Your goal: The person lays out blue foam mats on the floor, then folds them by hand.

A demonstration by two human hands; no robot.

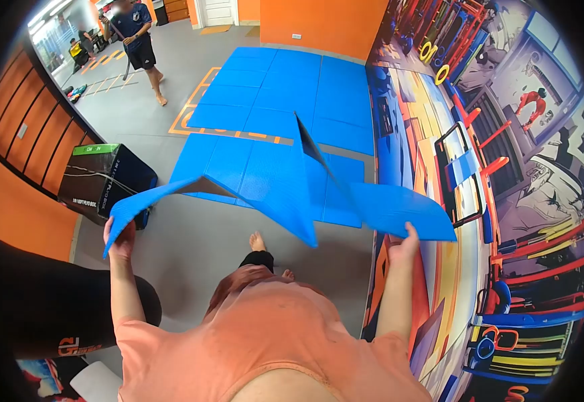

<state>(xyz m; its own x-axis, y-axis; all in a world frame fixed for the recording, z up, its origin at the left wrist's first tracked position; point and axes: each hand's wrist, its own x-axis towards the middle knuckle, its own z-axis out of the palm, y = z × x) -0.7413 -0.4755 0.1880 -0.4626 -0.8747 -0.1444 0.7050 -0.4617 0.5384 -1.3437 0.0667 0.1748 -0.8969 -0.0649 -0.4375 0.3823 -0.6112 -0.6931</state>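
A thin blue folding mat [402,206] is held up in front of me, bent into angled panels with a peak rising near the middle. My left hand [121,240] is closed around its left end, fingers partly hidden by the panel. At the other end, my right hand [404,246] grips the lower edge, thumb on the near side and the other fingers mostly behind it. Beyond and below the raised panels, more blue mats [272,87] cover the grey floor in two blocks.
A printed mural wall [432,281] runs close along my right side. To the left stand a black box [98,177] with a green top and a large black padded cylinder [71,301]. Farther back, a person [134,33] holds a strap-like item near an orange wall [315,27].
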